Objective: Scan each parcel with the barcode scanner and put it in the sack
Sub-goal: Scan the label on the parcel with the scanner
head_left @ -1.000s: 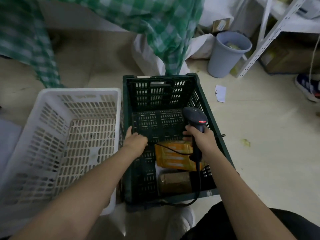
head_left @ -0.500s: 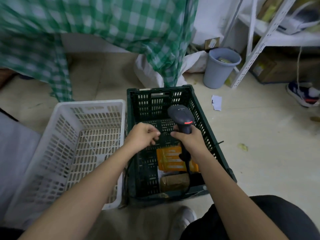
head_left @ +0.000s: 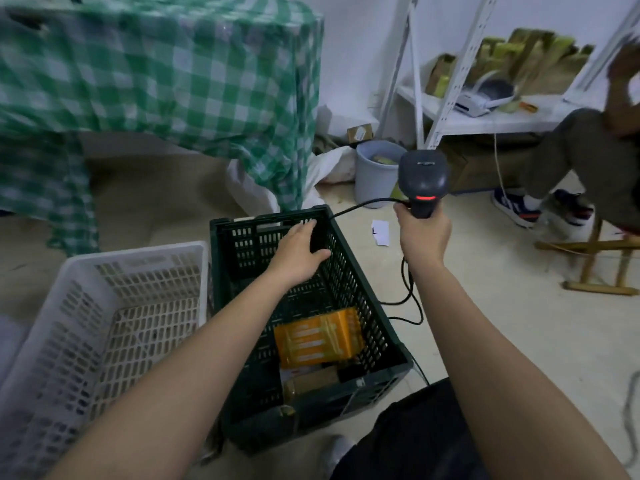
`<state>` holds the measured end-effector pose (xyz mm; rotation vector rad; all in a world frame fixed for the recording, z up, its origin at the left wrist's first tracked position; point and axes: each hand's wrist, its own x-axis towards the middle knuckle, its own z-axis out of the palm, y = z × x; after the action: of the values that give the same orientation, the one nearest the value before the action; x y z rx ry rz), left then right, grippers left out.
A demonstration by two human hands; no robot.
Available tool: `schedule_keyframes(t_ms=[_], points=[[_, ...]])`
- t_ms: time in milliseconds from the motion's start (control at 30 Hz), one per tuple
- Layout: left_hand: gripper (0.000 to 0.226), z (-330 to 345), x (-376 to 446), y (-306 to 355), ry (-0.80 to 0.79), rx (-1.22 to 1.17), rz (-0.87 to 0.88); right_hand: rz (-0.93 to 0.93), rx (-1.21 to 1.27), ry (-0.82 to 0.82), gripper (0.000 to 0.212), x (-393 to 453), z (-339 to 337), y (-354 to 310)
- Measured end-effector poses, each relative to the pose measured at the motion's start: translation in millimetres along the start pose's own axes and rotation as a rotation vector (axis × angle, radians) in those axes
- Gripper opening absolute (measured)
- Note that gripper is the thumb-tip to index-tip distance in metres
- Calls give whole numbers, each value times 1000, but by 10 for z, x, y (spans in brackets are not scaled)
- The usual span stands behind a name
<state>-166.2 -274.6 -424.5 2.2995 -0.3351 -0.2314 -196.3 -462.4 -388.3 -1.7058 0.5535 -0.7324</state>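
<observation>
A dark green crate (head_left: 375,336) stands on the floor in front of me. Inside it lie an orange parcel (head_left: 317,337) and a brown parcel (head_left: 310,382) near its front wall. My right hand (head_left: 422,233) grips the black barcode scanner (head_left: 422,178) upright, raised to the right of the crate, its red light lit and its cable trailing to the floor. My left hand (head_left: 299,254) hovers over the crate's far half, fingers spread, holding nothing. A white sack (head_left: 249,188) lies behind the crate, partly under the checked cloth.
A white crate (head_left: 41,334) stands left of the green one. A table under a green checked cloth (head_left: 166,81) is behind. A grey bin (head_left: 375,173), white metal shelving (head_left: 460,121) and a seated person's legs (head_left: 568,188) on a wooden stool are to the right.
My right hand has lifted the scanner up and to the right, out of the crate. My left hand has opened and moved toward the crate's far side. My view has tilted upward.
</observation>
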Motion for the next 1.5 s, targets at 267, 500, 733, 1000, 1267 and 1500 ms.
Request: schedule_keyframes(t_ms=[267,500,733,1000,1267,1500], points=[[53,436,231,-72,-163,-94,-8,9,-229,-72,14,393,-175,472],[43,575,304,-579,-190,-120,-169,31,-363,-587,15,169,67,802],[55,1015,207,-1329,-311,-95,-391,96,-648,-835,24,-81,535,1480],[109,1758,212,-1688,-385,116,-161,154,-723,-773,21,105,745,1943],[121,2225,318,-1515,-305,629,217,210,-609,-716,20,250,740,2087],[110,1948,333,-1492,-236,656,58,172,-622,-696,23,131,710,2005]])
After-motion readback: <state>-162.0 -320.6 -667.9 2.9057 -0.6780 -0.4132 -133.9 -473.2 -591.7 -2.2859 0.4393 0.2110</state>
